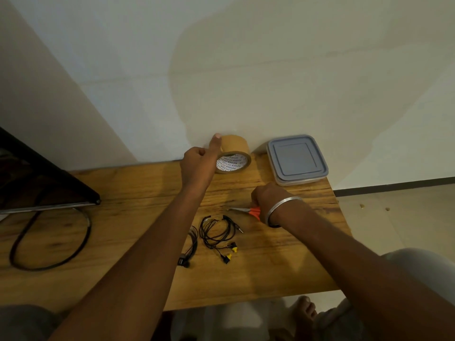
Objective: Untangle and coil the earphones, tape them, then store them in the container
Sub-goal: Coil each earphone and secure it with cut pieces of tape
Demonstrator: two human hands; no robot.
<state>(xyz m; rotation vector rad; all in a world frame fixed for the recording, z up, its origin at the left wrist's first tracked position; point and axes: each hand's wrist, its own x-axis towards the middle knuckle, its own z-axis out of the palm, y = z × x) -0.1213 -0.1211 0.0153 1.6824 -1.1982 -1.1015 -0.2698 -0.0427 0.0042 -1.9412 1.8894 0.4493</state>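
Black earphones with yellow tips (pixel 218 232) lie loosely coiled on the wooden table (pixel 138 193), between my two forearms. A second dark cable bundle (pixel 190 247) lies just left of them, partly hidden by my left arm. My left hand (pixel 198 166) reaches to the brown tape roll (pixel 234 155) at the table's far edge, its thumb up along the roll's left side. My right hand (pixel 267 196) grips the orange handles of the scissors (pixel 246 210), whose blades point left. The clear container with a grey lid (pixel 296 159) sits shut at the far right corner.
A dark monitor (pixel 37 178) stands at the left with a black cable loop (pixel 49 239) on the table below it. The white wall rises right behind the table. My knees and a bare foot show under the table's front edge.
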